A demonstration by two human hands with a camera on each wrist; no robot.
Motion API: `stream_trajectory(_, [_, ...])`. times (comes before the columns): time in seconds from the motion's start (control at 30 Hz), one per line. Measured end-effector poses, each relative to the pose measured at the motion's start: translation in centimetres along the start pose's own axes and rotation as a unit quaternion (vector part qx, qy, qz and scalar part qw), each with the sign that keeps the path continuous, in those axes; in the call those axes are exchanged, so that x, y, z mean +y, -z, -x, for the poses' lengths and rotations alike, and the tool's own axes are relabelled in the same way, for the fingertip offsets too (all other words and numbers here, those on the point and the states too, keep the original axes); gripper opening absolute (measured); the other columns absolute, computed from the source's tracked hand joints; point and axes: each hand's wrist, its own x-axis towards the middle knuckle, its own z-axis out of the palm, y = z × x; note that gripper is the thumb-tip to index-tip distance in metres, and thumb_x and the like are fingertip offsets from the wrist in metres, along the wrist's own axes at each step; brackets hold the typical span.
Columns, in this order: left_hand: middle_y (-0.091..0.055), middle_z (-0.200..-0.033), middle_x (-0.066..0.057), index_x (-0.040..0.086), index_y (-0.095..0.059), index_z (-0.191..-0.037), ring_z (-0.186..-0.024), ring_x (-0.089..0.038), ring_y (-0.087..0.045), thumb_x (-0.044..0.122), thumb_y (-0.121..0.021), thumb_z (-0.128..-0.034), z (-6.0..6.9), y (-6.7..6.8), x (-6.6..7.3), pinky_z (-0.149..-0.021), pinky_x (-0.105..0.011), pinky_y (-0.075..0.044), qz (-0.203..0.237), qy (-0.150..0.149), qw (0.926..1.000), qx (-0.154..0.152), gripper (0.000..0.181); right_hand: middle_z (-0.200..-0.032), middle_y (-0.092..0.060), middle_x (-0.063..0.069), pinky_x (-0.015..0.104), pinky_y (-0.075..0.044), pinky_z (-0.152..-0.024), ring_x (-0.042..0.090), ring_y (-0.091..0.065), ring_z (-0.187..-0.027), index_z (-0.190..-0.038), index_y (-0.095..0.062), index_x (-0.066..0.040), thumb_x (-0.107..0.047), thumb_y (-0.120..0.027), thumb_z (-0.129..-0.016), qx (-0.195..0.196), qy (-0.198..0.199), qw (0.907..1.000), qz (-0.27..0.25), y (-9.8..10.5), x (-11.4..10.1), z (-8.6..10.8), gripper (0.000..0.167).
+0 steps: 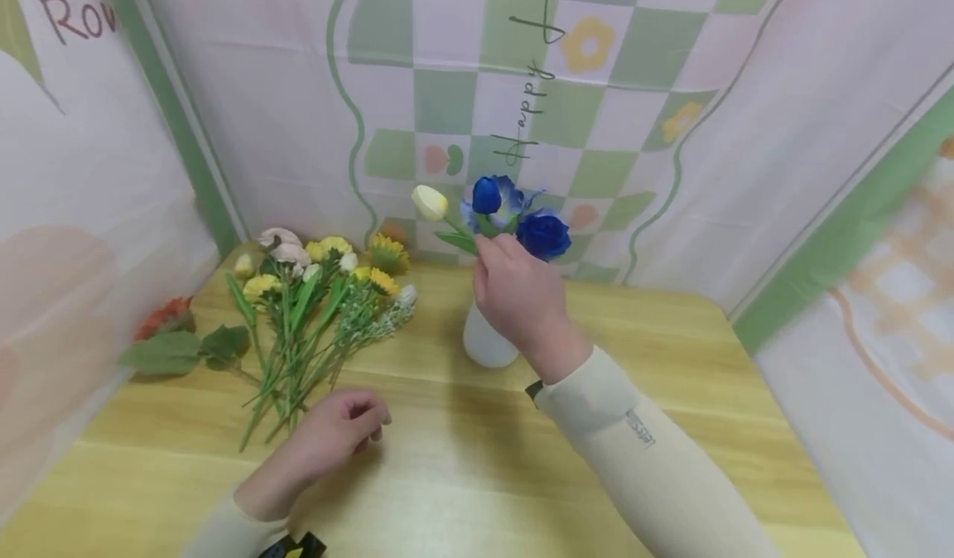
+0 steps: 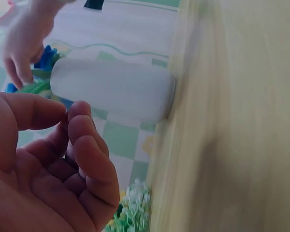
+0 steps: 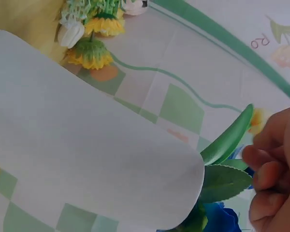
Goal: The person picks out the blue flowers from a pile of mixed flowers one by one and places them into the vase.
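The white vase stands upright on the table, with a blue rose, a blue tulip and a light-blue bloom above it. At its mouth my right hand pinches the stem of a cream tulip, whose head leans left. Green leaves stick out of the vase mouth beside the curled right fingers in the right wrist view. My left hand hovers over the table, front left of the vase, fingers loosely curled and holding nothing. Thumb and forefinger nearly meet in the left wrist view.
Yellow, pink and white flowers with long green stems lie in a pile on the left of the wooden table. A red flower with broad leaves lies at the left edge. Patterned cloth hangs behind.
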Motion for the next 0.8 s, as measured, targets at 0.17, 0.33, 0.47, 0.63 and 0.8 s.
stream_trajectory(0.17, [-0.062, -0.076, -0.006, 0.008, -0.068, -0.09, -0.065, -0.021, -0.056, 0.017, -0.061, -0.0981, 0.3, 1.8, -0.8, -0.055, -0.031, -0.047, -0.069, 0.02, 0.9971, 0.024, 0.014, -0.083, -0.068, 0.012, 0.031, -0.04, -0.035, 0.024, -0.059, -0.054, -0.102, -0.072, 0.004, -0.003, -0.062, -0.086, 0.059, 0.075, 0.9948, -0.036, 0.3, 0.1, 2.2, 0.02])
stream_trajectory(0.33, [-0.056, -0.067, -0.003, 0.007, -0.069, -0.094, -0.057, -0.019, -0.052, 0.016, -0.06, -0.0981, 0.1, 4.4, -1.3, -0.051, -0.033, -0.046, -0.178, 0.021, 0.9823, 0.053, 0.014, -0.082, -0.066, 0.01, 0.036, -0.048, -0.044, 0.027, -0.061, -0.063, -0.093, -0.07, 0.001, -0.003, -0.063, -0.083, -0.009, 0.056, 0.9973, -0.045, 0.5, 1.0, 4.7, 0.013])
stream_trajectory(0.47, [-0.055, -0.068, -0.001, 0.004, -0.069, -0.096, -0.058, -0.018, -0.051, 0.015, -0.059, -0.0983, -0.2, 6.3, -1.8, -0.052, -0.035, -0.046, -0.241, 0.008, 0.9681, 0.069, 0.015, -0.078, -0.059, 0.007, 0.037, -0.048, -0.049, 0.026, -0.056, -0.063, -0.087, -0.067, -0.001, -0.003, -0.062, -0.082, -0.065, 0.018, 0.997, -0.038, 0.3, 2.0, 6.3, 0.007])
stream_trajectory(0.63, [-0.062, -0.078, -0.002, 0.003, -0.069, -0.097, -0.064, -0.017, -0.053, 0.016, -0.059, -0.0975, -0.6, 8.1, -2.1, -0.056, -0.036, -0.047, -0.28, -0.004, 0.9568, 0.077, 0.015, -0.076, -0.059, 0.006, 0.036, -0.049, -0.05, 0.024, -0.056, -0.063, -0.088, -0.07, -0.002, -0.005, -0.064, -0.083, -0.112, -0.023, 0.9928, -0.036, -0.1, 2.9, 7.6, 0.008])
stream_trajectory(0.8, [-0.063, -0.077, -0.002, 0.004, -0.068, -0.094, -0.063, -0.018, -0.054, 0.014, -0.06, -0.0949, -1.0, 9.2, -2.5, -0.057, -0.036, -0.048, -0.303, -0.004, 0.9486, 0.09, 0.013, -0.077, -0.063, 0.007, 0.036, -0.048, -0.048, 0.024, -0.058, -0.063, -0.088, -0.073, -0.004, -0.007, -0.064, -0.084, -0.134, -0.046, 0.9893, -0.036, -0.5, 3.5, 8.8, 0.01])
